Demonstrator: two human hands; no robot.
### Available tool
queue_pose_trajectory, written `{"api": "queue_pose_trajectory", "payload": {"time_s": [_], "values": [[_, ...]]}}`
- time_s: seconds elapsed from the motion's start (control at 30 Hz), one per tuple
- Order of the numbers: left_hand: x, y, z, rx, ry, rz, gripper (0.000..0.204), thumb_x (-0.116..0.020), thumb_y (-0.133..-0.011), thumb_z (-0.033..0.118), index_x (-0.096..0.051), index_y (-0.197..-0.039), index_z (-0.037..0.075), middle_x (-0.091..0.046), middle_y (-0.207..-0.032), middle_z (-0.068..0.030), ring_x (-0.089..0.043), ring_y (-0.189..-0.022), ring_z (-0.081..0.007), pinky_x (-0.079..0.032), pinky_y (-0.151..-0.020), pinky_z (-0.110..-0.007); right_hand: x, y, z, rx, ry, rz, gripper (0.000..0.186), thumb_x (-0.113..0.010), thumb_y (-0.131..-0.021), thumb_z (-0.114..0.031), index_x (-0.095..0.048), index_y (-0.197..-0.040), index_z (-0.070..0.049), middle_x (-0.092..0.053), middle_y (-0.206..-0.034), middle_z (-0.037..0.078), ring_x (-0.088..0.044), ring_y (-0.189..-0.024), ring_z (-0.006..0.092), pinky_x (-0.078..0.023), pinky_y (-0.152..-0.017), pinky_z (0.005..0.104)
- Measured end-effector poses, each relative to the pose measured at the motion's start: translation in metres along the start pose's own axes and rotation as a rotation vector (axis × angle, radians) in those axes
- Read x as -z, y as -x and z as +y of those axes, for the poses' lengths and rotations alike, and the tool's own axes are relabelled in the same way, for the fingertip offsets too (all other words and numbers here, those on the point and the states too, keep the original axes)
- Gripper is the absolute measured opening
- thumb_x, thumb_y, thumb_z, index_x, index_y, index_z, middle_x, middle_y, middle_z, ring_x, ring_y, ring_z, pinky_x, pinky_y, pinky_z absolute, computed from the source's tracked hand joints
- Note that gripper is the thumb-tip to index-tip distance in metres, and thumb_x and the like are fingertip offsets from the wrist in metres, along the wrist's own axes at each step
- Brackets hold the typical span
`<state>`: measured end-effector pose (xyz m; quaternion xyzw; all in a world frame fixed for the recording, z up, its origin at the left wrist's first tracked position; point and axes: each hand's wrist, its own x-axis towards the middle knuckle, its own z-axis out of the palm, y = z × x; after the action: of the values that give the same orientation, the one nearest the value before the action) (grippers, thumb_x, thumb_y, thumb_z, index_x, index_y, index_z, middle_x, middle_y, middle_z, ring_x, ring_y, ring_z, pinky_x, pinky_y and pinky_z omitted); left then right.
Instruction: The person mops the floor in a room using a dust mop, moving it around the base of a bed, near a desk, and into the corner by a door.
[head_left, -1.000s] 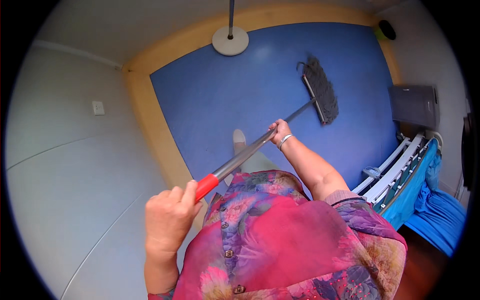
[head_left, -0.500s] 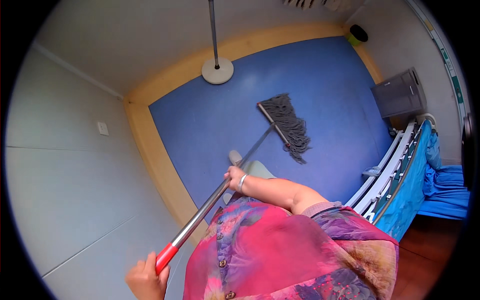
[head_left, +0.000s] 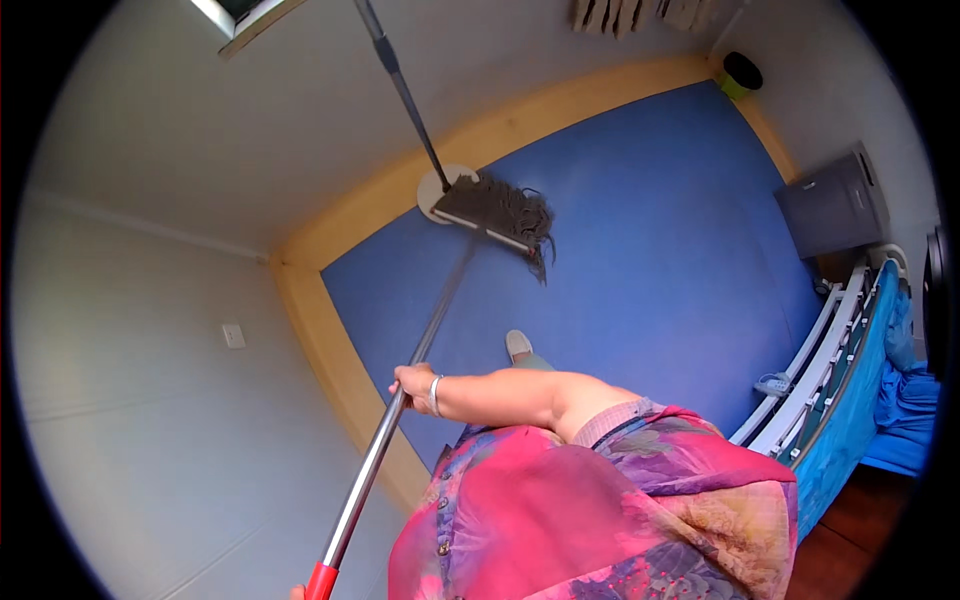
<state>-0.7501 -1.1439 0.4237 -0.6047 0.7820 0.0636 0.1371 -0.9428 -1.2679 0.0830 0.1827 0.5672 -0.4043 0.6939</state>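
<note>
A string mop with a steel pole (head_left: 372, 460) slants across the left of my body. Its grey mop head (head_left: 495, 210) lies at the foot of a stand, over part of the round white base (head_left: 430, 195). My right hand (head_left: 413, 386), with a silver bangle at the wrist, is closed round the middle of the pole. At the lower edge, my left hand (head_left: 297, 592) is at the red grip (head_left: 321, 582). Only a small bit of that hand shows; the rest is cut off by the picture's edge.
The blue floor (head_left: 640, 220) is bordered by a yellow skirting strip (head_left: 345, 400) along the walls. At right stand a bed with a white rail (head_left: 800, 385) and blue cover, and a grey cabinet (head_left: 832, 205). A bin (head_left: 740, 75) sits in the far right corner.
The mop head has moved away and left from the middle of the floor onto the stand's base, turning as it went. My left hand has dropped mostly out of the picture.
</note>
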Motion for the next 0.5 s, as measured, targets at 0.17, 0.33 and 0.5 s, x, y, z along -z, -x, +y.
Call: {"api": "queue_pose_trajectory", "payload": {"time_s": [0.17,0.33,0.5], "values": [[-0.004,-0.065,-0.005,0.034,-0.003,-0.151,0.031,-0.060,-0.061,0.025,-0.054,-0.087,0.010,-0.054,-0.068,-0.0119,-0.051,-0.059,-0.0270,-0.041,-0.053,-0.033,0.003,-0.034,-0.017,-0.069,-0.010,0.020,0.005,-0.041,-0.068,-0.006,-0.040,-0.067,-0.001,-0.044,-0.054,0.006,-0.048,-0.045,0.0152,-0.043,-0.039,0.0296],[0.014,-0.117,0.003,-0.078,0.003,-0.251,0.030,-0.058,-0.063,0.025,-0.054,-0.089,0.011,-0.053,-0.067,-0.0120,-0.051,-0.060,-0.0277,-0.041,-0.053,-0.034,0.031,-0.032,-0.042,0.037,-0.241,0.173,0.006,-0.042,-0.067,-0.003,-0.040,-0.069,0.002,-0.043,-0.055,0.009,-0.047,-0.046,0.0194,-0.042,-0.039,0.0322],[0.017,-0.114,0.062,-0.331,0.106,0.155,0.028,-0.063,-0.046,0.014,-0.053,-0.071,0.009,-0.047,-0.052,-0.0085,-0.046,-0.046,-0.0253,-0.037,-0.043,-0.032,0.102,0.001,-0.117,0.177,-0.402,0.060,0.005,-0.042,-0.066,-0.004,-0.040,-0.070,-0.002,-0.042,-0.056,0.008,-0.045,-0.048,0.0181,-0.041,-0.040,0.0322]]}}
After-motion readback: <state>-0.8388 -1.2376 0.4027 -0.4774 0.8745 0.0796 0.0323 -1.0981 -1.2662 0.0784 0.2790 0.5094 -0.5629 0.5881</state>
